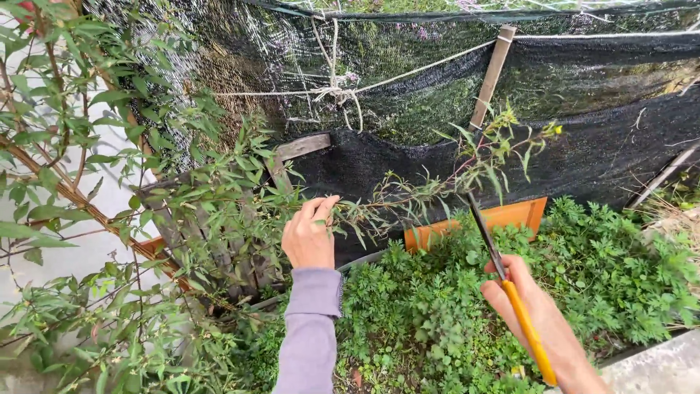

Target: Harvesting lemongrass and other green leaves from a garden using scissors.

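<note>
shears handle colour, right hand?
Orange-yellow handle, dark blades, held in the right hand; head view.

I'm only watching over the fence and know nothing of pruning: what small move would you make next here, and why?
Probably bring the shears a little further left so the blades meet the thin branch. The left hand already holds that branch out level, and the right hand has the blade tips just beneath its leafy end, seemingly not yet around the stem.

Lilac long sleeve [312,328], ribbed cuff
</note>
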